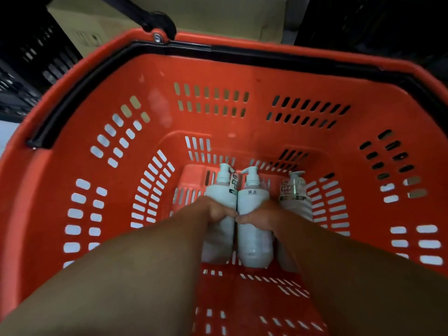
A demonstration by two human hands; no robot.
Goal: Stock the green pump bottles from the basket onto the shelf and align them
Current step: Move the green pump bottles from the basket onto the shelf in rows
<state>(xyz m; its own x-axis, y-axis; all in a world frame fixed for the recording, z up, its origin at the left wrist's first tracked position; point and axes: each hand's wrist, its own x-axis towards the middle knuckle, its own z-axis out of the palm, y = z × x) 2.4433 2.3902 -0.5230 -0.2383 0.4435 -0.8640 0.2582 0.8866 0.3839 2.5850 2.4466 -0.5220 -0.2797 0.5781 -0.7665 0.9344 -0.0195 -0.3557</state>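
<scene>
Both forearms reach into the red basket [242, 69] from the lower frame. Left hand [213, 210] grips the left bottle [221, 190]; right hand [260, 215] grips the middle bottle [252, 197]. A third bottle [294, 190] lies just right, at centre.

Dim light; dark slotted crates [36, 69] stand at the left, a cardboard box [89, 30] beside them, a pale beige surface [218, 15] behind, and darkness at the right.

Red slotted basket [278, 73] with black handle [242, 53]; pump bottles [253, 229] look pale green-white.
</scene>
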